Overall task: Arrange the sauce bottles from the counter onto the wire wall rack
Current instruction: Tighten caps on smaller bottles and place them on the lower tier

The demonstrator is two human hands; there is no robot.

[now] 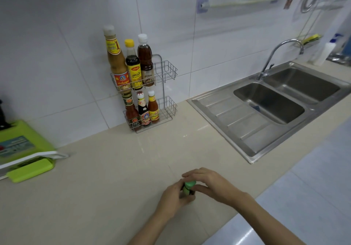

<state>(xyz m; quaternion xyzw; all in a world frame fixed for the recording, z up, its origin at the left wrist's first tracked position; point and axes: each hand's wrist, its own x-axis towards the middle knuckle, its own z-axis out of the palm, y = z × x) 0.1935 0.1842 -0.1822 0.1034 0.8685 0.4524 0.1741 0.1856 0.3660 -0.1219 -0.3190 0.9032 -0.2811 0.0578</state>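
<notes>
Hands meet low in the frame, right of centre: the left hand (175,197) wraps the body of a small green-capped bottle (188,187) standing on the counter (106,178), while the right hand (207,183) curls its fingers over the cap. Such a bottle is probably light, rigid, perhaps slick; gripping the body below the cap seems safest. At upper centre, the wire rack (164,85) carries six bottles, leaving free slots at the right of both tiers. A green cutting board (22,149) at left and the sink (275,104) at right stay clear of the path.
</notes>
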